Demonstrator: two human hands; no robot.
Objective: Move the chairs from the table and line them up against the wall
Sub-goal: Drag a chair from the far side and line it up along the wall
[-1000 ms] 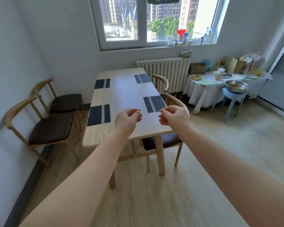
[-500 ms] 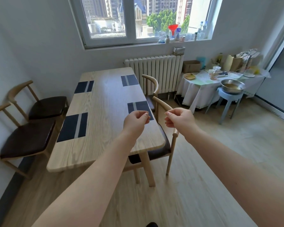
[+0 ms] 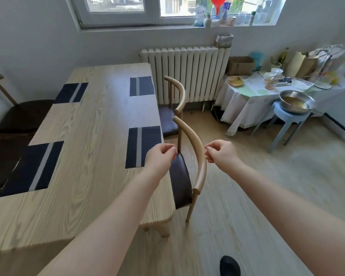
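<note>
Nothing is being gripped: I'm holding my left hand (image 3: 161, 158) and right hand (image 3: 221, 154) loosely curled on either side of the nearest chair (image 3: 189, 156) backrest (tucked at the table (image 3: 84, 156)), presumably readying to grasp it.

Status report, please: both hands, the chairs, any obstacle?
Left hand and right hand loosely curled, holding nothing, either side of near chair backrest. Near chair and far chair tucked at table. Nothing blocking.
</note>
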